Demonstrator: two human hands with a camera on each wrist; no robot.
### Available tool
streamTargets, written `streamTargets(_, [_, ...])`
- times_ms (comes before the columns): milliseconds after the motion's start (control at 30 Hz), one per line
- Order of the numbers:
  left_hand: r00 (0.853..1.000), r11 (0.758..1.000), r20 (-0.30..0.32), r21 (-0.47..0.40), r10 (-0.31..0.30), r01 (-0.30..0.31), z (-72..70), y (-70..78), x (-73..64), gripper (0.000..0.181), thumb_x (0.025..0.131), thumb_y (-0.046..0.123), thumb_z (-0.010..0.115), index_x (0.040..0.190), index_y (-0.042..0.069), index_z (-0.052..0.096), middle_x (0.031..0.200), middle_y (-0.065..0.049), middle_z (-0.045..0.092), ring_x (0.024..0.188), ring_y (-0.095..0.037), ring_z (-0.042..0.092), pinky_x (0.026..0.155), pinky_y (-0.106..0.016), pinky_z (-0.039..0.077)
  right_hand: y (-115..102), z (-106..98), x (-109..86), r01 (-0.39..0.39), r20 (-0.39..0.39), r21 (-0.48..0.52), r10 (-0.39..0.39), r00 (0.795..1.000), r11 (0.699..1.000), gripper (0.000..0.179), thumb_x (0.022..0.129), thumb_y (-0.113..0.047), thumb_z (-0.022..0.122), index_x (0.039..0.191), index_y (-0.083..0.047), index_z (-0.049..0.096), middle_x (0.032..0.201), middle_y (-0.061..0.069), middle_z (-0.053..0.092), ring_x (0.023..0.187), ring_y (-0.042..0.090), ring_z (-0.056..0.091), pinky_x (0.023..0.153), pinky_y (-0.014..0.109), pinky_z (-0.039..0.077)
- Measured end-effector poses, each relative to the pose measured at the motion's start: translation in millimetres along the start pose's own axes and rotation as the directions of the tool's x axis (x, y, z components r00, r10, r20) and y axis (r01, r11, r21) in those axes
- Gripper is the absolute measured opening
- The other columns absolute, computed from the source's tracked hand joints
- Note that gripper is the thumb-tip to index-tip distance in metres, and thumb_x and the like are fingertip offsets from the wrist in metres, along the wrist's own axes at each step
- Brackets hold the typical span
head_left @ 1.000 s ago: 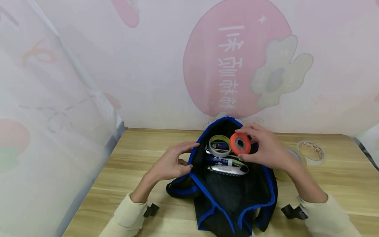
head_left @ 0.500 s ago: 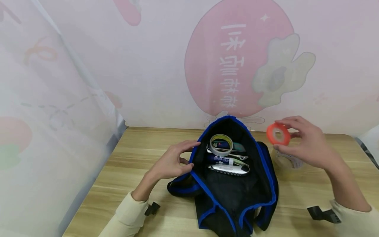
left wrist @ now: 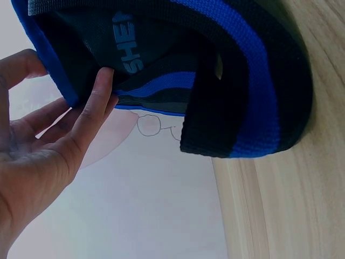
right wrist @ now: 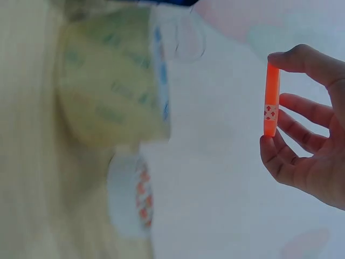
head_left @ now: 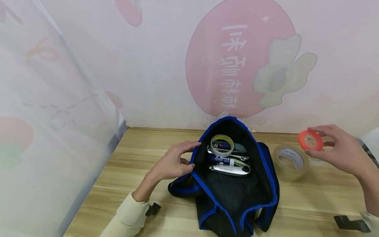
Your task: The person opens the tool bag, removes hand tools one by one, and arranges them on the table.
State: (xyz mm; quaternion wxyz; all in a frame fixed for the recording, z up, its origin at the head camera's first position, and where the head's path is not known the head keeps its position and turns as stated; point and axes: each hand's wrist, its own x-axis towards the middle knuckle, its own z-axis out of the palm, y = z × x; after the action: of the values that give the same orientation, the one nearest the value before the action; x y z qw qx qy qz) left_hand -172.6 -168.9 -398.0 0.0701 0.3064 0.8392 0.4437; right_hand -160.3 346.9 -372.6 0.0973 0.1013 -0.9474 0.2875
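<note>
My left hand pinches the blue-trimmed left edge of a black tool bag, holding its mouth open; fingers and thumb lie on either side of that edge in the left wrist view. Inside the bag lie a silver utility knife, a blue marker, a whitish tape roll and other partly covered tools. Raised at the right, my right hand holds a thin orange tape roll by its rim between thumb and fingers. In the right wrist view that roll appears edge-on, apart from the table.
A large clear packing tape roll stands on the wooden table right of the bag. Beside it is a smaller white roll with a red-patterned core, mostly hidden in the head view. A printed backdrop rises behind the table.
My right hand has carried the orange tape roll out from above the bag, rightward past the large packing tape roll. The left hand has stayed on the bag's edge.
</note>
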Motion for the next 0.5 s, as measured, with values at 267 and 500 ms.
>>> streamTargets(267, [1.0, 1.0, -0.001, 0.005, -0.006, 0.006, 0.2, 0.8, 0.0, 0.073, 0.088, -0.001, 0.075, 0.157, 0.007, 0.053, 0.163, -0.011, 0.052, 0.14, -0.038, 0.061, 0.084, -0.024, 0.065, 50.6, -3.3, -14.9, -0.067, -0.012, -0.007, 0.067, 0.998, 0.998, 0.072, 0.082, -0.01, 0.093, 0.142, 0.01, 0.06, 0.137, 0.036, 0.053, 0.104, -0.023, 0.034, 0.067, -0.004, 0.038])
streamTargets(500, [1.0, 1.0, 0.0, 0.006, -0.006, 0.006, -0.2, 0.3, -0.5, 0.073, 0.088, -0.001, 0.075, 0.157, 0.007, 0.053, 0.163, -0.011, 0.052, 0.139, -0.038, 0.062, 0.084, -0.024, 0.065, 92.2, -2.5, -20.6, -0.066, -0.036, 0.01, 0.066, 0.997, 0.998, 0.072, 0.079, -0.004, 0.092, 0.14, 0.014, 0.058, 0.13, 0.03, 0.051, 0.097, -0.028, 0.029, 0.066, -0.002, 0.04])
